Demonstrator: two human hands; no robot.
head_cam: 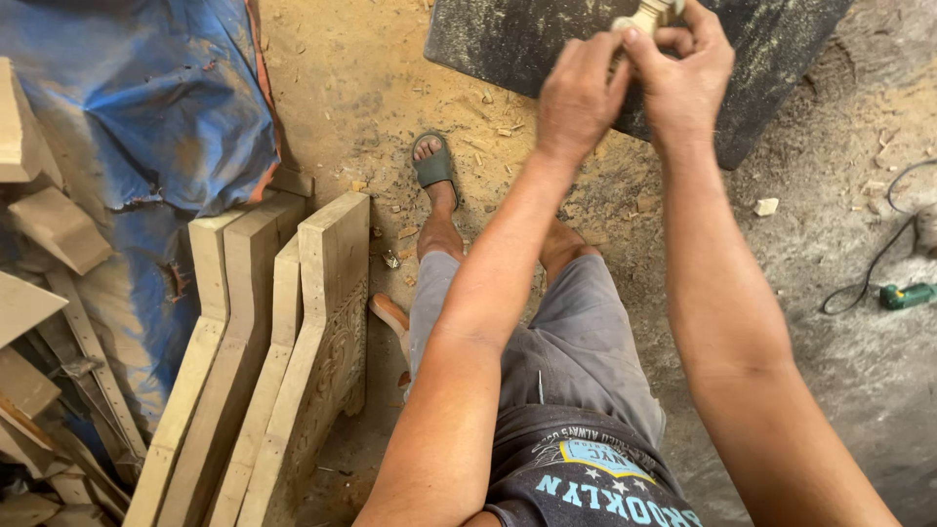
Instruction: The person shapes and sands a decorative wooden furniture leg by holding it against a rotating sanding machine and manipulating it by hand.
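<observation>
Pinching a small pale turned wooden piece (pixel 646 14) from both sides, the left hand (pixel 578 93) and right hand (pixel 683 78) each have their grip pressed on it, above the dark board (pixel 508 44). Below that board a sandalled foot (pixel 434 166) rests on the sawdust floor (pixel 351 88); carved wooden planks (pixel 312 322) lean well left of it.

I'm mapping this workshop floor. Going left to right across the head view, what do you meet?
Blue tarp → carved wooden boards → green sandal → left hand → right hand → green power tool.
</observation>
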